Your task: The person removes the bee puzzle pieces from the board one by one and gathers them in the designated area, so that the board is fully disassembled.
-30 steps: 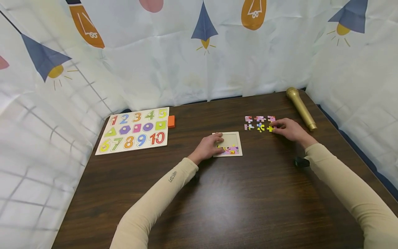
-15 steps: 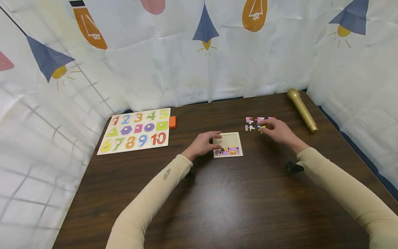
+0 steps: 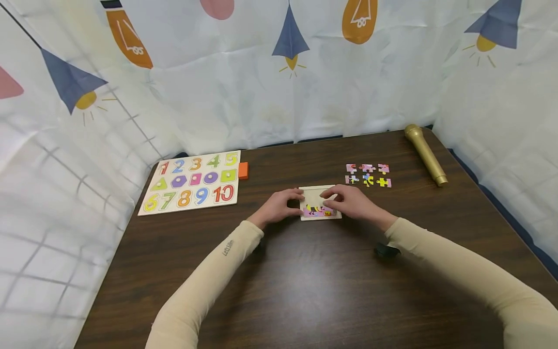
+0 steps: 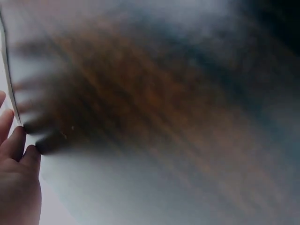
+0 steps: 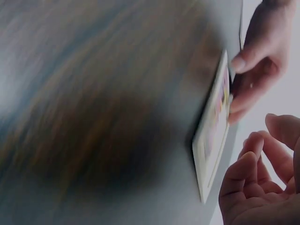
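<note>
A small pale-framed jigsaw puzzle tray (image 3: 311, 198) lies mid-table, with pink and yellow pieces (image 3: 312, 212) filling its lower part. My left hand (image 3: 279, 207) touches the tray's left edge with thumb and fingertips. Over the tray's right side is my right hand (image 3: 355, 202), thumb and forefinger apart. In the right wrist view its fingers (image 5: 243, 171) are loosely bent and nothing shows between them; the tray's rim (image 5: 198, 154) stands just beyond. Several loose jigsaw pieces, among them a yellow one (image 3: 383, 182), lie in two rows behind the right hand.
At the back left lies a number puzzle board (image 3: 187, 182) with an orange block (image 3: 243, 170) at its right edge. A gold microphone (image 3: 426, 154) lies at the back right. Patterned white curtains (image 3: 244, 97) surround the dark table (image 3: 305, 286).
My right hand has come from the loose pieces leftward to the tray, while those pieces stay in two rows. My left hand has drawn back slightly to the tray's left edge.
</note>
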Motion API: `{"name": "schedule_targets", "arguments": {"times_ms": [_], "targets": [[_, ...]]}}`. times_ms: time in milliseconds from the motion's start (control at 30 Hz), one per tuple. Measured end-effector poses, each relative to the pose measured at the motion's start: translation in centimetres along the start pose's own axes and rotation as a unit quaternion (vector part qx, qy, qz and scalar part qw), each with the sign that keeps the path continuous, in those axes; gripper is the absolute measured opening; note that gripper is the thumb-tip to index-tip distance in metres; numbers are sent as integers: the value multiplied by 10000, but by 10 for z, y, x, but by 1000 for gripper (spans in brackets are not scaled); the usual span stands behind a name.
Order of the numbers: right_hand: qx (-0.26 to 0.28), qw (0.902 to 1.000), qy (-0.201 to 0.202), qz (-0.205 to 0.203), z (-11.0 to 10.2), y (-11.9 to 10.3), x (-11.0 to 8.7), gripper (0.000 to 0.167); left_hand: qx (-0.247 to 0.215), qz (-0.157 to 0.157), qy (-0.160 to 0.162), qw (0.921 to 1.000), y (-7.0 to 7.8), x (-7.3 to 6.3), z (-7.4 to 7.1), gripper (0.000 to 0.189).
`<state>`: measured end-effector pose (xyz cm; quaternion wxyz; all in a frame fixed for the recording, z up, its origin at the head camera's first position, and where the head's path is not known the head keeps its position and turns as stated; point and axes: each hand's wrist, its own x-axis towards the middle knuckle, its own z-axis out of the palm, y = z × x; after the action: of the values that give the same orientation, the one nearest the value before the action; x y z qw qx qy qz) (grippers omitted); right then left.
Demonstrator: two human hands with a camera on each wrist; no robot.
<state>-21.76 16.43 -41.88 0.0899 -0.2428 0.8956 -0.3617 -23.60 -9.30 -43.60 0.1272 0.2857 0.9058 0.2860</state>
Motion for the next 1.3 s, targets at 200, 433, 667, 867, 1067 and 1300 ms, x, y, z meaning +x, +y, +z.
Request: {"name": "schedule_targets", "arguments": {"times_ms": [200,433,667,867,1067,1300], "targets": [[252,9995,-164,-84,19,-8,10,30,243,40,124,9996,3,1,3,41],[234,9995,-185,-112,34,-12,19,28,162,101,342,9992,2,-1,4,46],[52,10000,-84,8,37,-8,26,29,91,117,441,9989,0,1,6,43],[10,9999,-156,6,40,-5,27,31,59,-44,407,9991,-2,1,7,43],[-32,9996,-187,-198,44,-7,26,30,0,-95,427,9990,-2,0,7,44],[-232,9986,-116,-459,45,-11,22,29,27,-104,393,9992,-2,1,7,44]]}}
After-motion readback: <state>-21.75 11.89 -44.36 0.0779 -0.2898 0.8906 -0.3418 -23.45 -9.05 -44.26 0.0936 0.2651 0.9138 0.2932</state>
